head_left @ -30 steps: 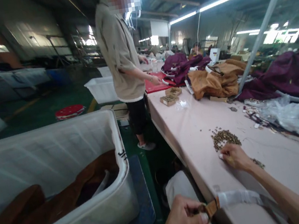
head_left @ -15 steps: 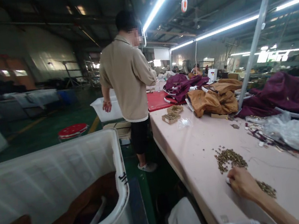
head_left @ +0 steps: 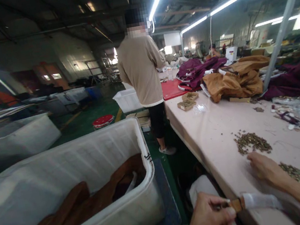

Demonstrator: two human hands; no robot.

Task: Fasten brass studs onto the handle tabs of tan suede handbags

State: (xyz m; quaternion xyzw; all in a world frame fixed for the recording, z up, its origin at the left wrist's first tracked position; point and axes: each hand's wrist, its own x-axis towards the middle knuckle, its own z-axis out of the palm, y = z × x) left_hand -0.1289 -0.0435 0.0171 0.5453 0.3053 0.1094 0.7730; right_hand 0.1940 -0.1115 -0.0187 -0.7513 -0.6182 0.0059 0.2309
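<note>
Brown leather tab (head_left: 235, 204), low and centre-right in the frame, was pinched in my left hand (head_left: 211, 219), its end joined to a white wrapped strap (head_left: 261, 201) at the pink table (head_left: 221, 123) edge. My right hand (head_left: 264, 169) rested curled on the table, touching a pile of small brass pieces (head_left: 251, 142); I could not tell whether it grasped any. At lower left stood a white bin (head_left: 61, 169) holding brown cloth (head_left: 96, 202).
</note>
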